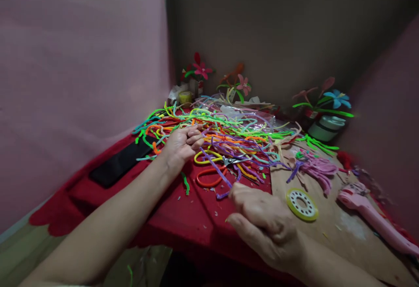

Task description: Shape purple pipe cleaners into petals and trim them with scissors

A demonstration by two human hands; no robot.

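Observation:
A purple pipe cleaner (215, 167) stretches slantwise between my two hands above the red cloth. My left hand (186, 144) is closed, its fingers curled around the far end of it. Nearer to me, my right hand (263, 219) is closed at the lower end, where a short bent piece of purple shows beside the knuckles. Yellow-and-red-handled scissors (209, 178) lie under the pipe cleaner, blades pointing right. Behind my hands spreads a tangled heap of many-coloured pipe cleaners (225, 123).
A black phone (121, 162) lies left of the heap. To the right, a yellow tape roll (301, 205), bundled pink pipe cleaners (316, 168) and a pink tool (369, 210) rest on a brown board (330, 230). Pipe-cleaner flowers (337, 99) stand along the back.

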